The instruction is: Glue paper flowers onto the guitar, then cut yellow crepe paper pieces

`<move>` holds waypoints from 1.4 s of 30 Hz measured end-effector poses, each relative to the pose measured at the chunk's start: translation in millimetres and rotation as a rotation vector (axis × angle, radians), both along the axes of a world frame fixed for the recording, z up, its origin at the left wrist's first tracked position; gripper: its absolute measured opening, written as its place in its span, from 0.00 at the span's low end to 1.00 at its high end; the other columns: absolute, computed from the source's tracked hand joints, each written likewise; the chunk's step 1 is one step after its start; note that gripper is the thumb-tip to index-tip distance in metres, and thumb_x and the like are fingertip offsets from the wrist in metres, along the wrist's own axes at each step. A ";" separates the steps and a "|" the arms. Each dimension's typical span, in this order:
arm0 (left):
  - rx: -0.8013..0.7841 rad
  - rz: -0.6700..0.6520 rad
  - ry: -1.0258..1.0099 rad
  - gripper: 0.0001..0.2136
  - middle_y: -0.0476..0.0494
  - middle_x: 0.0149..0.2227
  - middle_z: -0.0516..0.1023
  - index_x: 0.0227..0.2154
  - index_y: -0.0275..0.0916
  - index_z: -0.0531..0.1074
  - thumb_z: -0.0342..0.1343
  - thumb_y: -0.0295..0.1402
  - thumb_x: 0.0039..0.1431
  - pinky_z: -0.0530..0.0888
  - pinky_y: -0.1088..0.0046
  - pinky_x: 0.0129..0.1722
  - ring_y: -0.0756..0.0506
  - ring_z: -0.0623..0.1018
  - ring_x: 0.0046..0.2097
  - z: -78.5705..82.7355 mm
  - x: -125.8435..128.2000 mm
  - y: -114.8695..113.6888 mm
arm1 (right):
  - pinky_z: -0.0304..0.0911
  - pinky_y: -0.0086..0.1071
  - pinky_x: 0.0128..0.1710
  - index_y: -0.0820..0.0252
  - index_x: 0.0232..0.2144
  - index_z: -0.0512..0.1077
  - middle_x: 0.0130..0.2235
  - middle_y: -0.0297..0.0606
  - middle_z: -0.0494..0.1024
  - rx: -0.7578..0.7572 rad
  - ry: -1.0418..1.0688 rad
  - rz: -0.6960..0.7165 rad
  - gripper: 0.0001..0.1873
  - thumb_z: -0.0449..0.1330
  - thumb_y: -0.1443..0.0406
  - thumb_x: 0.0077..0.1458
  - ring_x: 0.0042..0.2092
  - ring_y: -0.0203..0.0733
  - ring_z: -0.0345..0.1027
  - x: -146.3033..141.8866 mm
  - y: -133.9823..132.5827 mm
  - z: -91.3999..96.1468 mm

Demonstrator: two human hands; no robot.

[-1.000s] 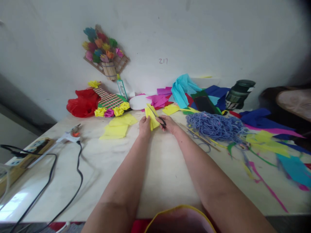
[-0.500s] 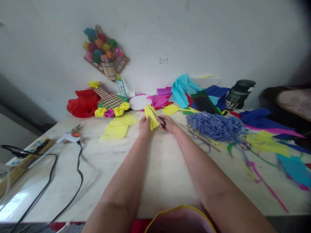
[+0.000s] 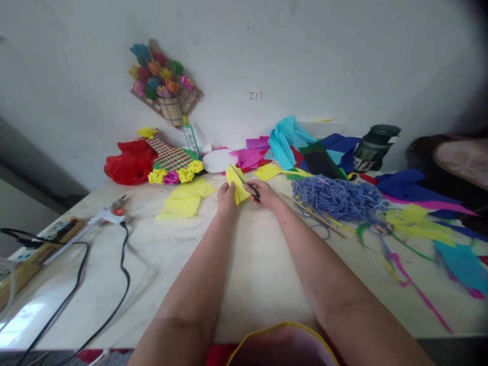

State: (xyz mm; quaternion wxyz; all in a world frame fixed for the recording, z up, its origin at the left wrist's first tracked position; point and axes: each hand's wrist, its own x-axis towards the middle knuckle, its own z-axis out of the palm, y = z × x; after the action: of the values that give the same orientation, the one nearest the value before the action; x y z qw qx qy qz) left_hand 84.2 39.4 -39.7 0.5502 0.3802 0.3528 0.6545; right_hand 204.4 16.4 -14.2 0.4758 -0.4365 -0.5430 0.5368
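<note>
Over the middle of the table, my left hand [image 3: 227, 197] grips a folded piece of yellow crepe paper [image 3: 236, 184] by its left side. My right hand [image 3: 264, 194] is closed around the dark handles of a pair of scissors [image 3: 253, 190]. The blades lie against the yellow piece, pointing up and left; whether they are apart cannot be made out. Flat yellow crepe sheets [image 3: 181, 203] rest on the table left of my left hand. Behind the hands is a white oval disc [image 3: 219, 160], with pink crepe paper [image 3: 247, 158] beside it.
Right of my hands lie a tangle of blue yarn [image 3: 335, 198] and thin sticks [image 3: 320, 217]. A dark green jar [image 3: 377, 147] stands at the back. On the left are a glue gun [image 3: 114, 211], a power strip [image 3: 41, 244] with cords, and a stick-and-paper-flower craft [image 3: 173, 160].
Hardly anything differs. Both hands, the scissors and the yellow crepe paper hold nearly the same place, with only a very slight shift of the view.
</note>
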 end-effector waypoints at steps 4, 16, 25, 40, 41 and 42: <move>0.016 -0.041 0.002 0.13 0.46 0.24 0.72 0.28 0.35 0.67 0.57 0.40 0.43 0.70 0.68 0.30 0.50 0.72 0.24 1.3 0.2 -1.9 | 0.50 0.21 0.10 0.61 0.31 0.65 0.12 0.24 0.63 -0.045 -0.008 0.008 0.13 0.57 0.58 0.46 0.12 0.28 0.53 2.1 -6.2 6.4; -0.004 -0.078 0.011 0.14 0.47 0.22 0.71 0.28 0.35 0.66 0.58 0.39 0.40 0.69 0.70 0.28 0.48 0.73 0.25 4.8 0.9 -6.3 | 0.52 0.22 0.10 0.60 0.25 0.63 0.14 0.25 0.63 -0.037 0.011 0.000 0.14 0.60 0.57 0.42 0.14 0.29 0.57 5.2 -2.4 2.9; 0.009 -0.106 0.014 0.14 0.47 0.21 0.72 0.28 0.35 0.66 0.59 0.39 0.41 0.70 0.69 0.31 0.45 0.75 0.29 3.4 0.6 -6.0 | 0.50 0.23 0.10 0.59 0.23 0.62 0.12 0.24 0.62 -0.038 -0.012 -0.015 0.15 0.61 0.56 0.40 0.12 0.29 0.54 4.7 -0.9 3.4; 0.021 -0.114 0.014 0.13 0.47 0.23 0.72 0.28 0.35 0.66 0.58 0.38 0.42 0.69 0.71 0.28 0.48 0.73 0.26 2.5 0.4 -5.1 | 0.47 0.23 0.09 0.60 0.20 0.61 0.12 0.24 0.61 0.042 0.010 -0.025 0.15 0.60 0.56 0.41 0.12 0.28 0.52 4.0 -1.2 3.4; 0.022 -0.114 0.014 0.13 0.47 0.23 0.72 0.28 0.35 0.66 0.58 0.38 0.42 0.69 0.71 0.28 0.48 0.73 0.26 2.0 0.4 -4.6 | 0.47 0.23 0.09 0.60 0.20 0.61 0.12 0.24 0.61 0.044 0.008 -0.027 0.15 0.60 0.56 0.40 0.12 0.28 0.51 3.9 -1.3 3.7; 0.022 -0.112 0.016 0.13 0.47 0.23 0.72 0.28 0.35 0.66 0.58 0.38 0.42 0.68 0.71 0.28 0.48 0.73 0.25 1.6 0.4 -4.3 | 0.46 0.23 0.09 0.60 0.20 0.61 0.12 0.24 0.61 0.043 0.005 -0.029 0.15 0.60 0.56 0.40 0.12 0.27 0.51 3.8 -1.4 3.9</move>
State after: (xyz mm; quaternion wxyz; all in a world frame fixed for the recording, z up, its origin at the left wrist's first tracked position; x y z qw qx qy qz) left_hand 84.6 35.1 -38.1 0.5790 0.4105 0.3280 0.6234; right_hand 208.2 15.1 -10.3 0.4941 -0.4328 -0.5469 0.5190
